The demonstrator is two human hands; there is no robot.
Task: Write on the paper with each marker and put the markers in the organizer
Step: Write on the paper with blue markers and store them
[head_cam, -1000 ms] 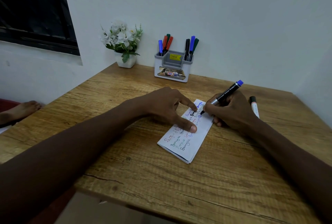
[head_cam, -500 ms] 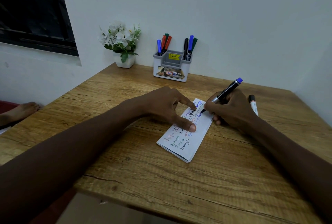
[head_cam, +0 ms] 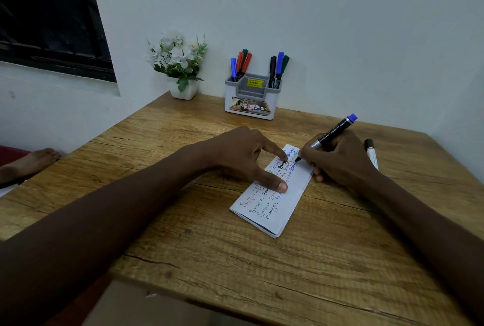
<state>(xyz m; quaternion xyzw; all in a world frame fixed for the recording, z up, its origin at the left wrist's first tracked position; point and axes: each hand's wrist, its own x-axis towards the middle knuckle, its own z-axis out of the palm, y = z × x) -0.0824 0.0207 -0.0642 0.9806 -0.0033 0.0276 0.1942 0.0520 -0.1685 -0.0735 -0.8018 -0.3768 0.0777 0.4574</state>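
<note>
The folded paper (head_cam: 272,196), in the middle of the wooden table (head_cam: 183,221), carries rows of "Surya" in red, green, blue and black. The left hand (head_cam: 243,158) presses it flat with straight thumb and forefinger, while at its far corner the right hand (head_cam: 337,162) grips a blue marker (head_cam: 334,133), tip on the sheet. Beyond the paper, against the wall, the organizer (head_cam: 252,98) holds seven markers (head_cam: 279,66) and shows a yellow "49.00" sticker (head_cam: 255,82), plus "42" and "OP" on its front label; right of the paper lies a white marker (head_cam: 372,154).
</note>
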